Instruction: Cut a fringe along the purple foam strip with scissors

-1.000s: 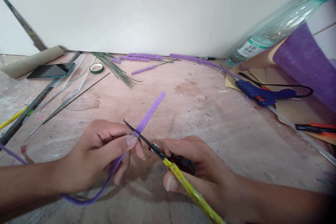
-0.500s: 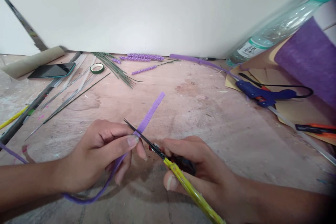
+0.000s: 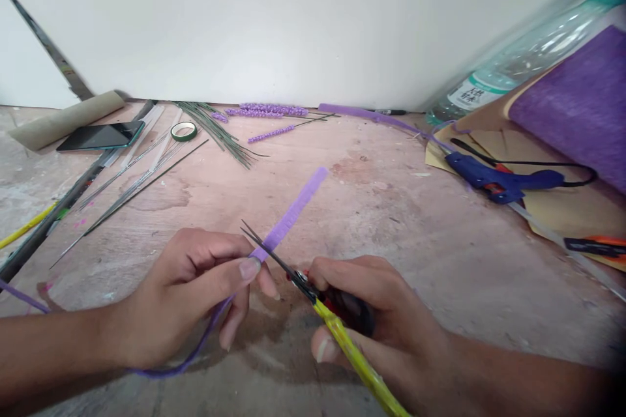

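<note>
Between the thumb and fingers of my left hand [image 3: 215, 287] is a narrow purple strip [image 3: 297, 208], its fringed end pointing up and to the right. The rest of the strip loops down below my left wrist. My right hand [image 3: 376, 313] grips scissors [image 3: 278, 259] with thin dark blades and a yellow-wrapped handle. Slightly parted, the blades lie across the strip just beyond my left thumb. My right fingers hide part of the other handle.
Along the back lie purple flower stems [image 3: 271, 109], green wires [image 3: 220, 133], green tape [image 3: 184, 131] and a phone [image 3: 102, 135]. A blue glue gun [image 3: 503, 179], a plastic bottle [image 3: 518, 65] and purple sheet material [image 3: 577, 98] are at the right; a cardboard tube [image 3: 68, 120] sits far left.
The scissor blades have parted a little and lie slightly farther up the strip. More of the strip's fringed end extends past my left thumb. The whole view has shifted slightly.
</note>
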A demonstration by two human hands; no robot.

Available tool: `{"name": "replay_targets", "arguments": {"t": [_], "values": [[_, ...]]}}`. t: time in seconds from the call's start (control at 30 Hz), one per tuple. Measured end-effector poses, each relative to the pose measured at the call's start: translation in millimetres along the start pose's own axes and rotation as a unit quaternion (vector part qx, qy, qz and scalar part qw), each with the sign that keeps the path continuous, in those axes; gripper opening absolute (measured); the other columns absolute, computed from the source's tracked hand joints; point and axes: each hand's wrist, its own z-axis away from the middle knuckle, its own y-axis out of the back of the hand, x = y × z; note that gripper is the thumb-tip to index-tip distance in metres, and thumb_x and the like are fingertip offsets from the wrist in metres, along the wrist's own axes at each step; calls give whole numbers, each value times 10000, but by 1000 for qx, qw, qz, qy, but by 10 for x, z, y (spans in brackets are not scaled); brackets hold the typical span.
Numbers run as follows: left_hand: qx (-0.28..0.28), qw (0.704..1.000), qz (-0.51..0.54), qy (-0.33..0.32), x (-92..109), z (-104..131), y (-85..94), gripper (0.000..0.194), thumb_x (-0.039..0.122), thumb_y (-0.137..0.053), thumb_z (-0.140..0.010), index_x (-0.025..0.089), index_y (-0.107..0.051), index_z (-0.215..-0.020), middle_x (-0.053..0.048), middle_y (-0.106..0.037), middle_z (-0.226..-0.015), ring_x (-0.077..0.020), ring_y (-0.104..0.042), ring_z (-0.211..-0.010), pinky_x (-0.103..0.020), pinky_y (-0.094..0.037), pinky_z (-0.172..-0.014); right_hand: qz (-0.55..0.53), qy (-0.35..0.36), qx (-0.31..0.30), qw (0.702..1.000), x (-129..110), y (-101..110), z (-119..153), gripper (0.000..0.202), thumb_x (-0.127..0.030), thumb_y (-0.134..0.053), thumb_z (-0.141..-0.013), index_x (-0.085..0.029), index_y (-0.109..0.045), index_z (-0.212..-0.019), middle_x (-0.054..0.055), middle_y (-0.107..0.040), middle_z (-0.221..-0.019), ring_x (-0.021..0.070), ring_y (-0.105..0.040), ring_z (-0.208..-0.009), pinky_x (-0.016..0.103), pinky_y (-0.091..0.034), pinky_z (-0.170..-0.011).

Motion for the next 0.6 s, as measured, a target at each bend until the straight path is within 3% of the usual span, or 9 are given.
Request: {"name": "replay_targets", "arguments": {"t": [0.1, 0.2, 0.47, 0.6], "values": [[16, 998, -49, -47, 22, 23, -6, 331, 379, -575, -968, 137, -732, -807, 16, -573, -432, -71, -472, -373, -172, -340, -435, 56, 70, 33, 995, 16, 9, -10, 437, -499, -659, -911, -210, -398, -711, -83, -316, -608, 81, -265, -519, 233, -224, -474], [29, 990, -112, -80, 57, 34, -6, 363, 368, -579, -957, 143, -663, -685, -4, -587, -414, -85, -473, -359, -184, -346, -414, 103, 95, 36, 989, 26, 6, -9, 417, -458, -695, -888, -216, -395, -727, -78, -374, -614, 84, -315, -523, 236, -240, -487], [26, 971, -210, -112, 107, -5, -24, 360, 262, -541, -931, 168, -616, -591, -16, -603, -392, -106, -511, -353, -197, -374, -410, 149, 48, 10, 988, 17, -13, 13, 345, -496, -656, -909, -198, -521, -799, -63, -432, -628, 98, -384, -539, 238, -304, -515], [36, 963, -233, -130, 134, -6, -39, 413, 275, -559, -928, 173, -593, -528, -19, -597, -385, -105, -522, -359, -194, -375, -411, 127, 54, 10, 990, 40, -16, 26, 260, -421, -692, -898, -180, -599, -928, -56, -475, -655, 103, -421, -554, 234, -328, -530]]}}
